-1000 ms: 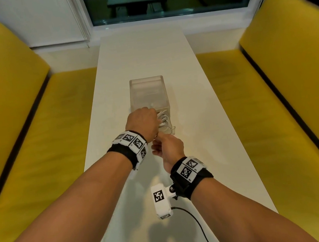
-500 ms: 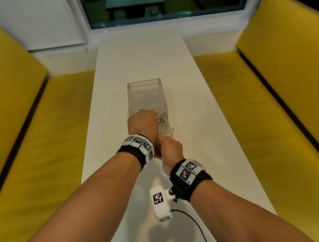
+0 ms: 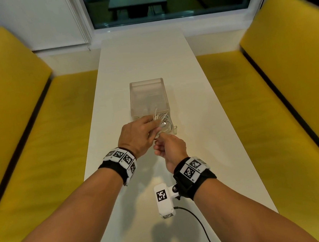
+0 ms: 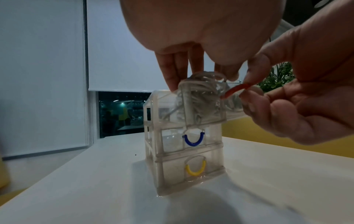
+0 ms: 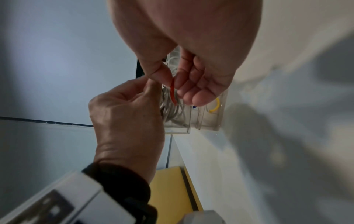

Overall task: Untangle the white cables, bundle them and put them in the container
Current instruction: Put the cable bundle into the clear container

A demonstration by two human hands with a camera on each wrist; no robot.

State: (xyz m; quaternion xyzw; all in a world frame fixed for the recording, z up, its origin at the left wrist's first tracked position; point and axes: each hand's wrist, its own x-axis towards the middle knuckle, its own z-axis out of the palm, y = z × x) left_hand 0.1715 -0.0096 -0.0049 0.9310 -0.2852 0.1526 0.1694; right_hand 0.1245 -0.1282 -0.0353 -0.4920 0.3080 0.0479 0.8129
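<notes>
A clear three-drawer container (image 4: 188, 153) is stood on the white surface (image 3: 147, 62); its top drawer (image 4: 203, 106) is pulled out, and coiled white cables (image 3: 162, 120) are held inside by the left hand (image 3: 136, 137) with extended fingers; the drawer's red handle (image 4: 235, 89) is pinched by the right hand (image 3: 170, 149).

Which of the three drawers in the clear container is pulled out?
The top drawer, the one with the red handle, holding the white cables. The blue-handled and yellow-handled drawers below sit closed.

Left hand (image 3: 137, 136) hides part of the cables (image 3: 162, 121).
</notes>
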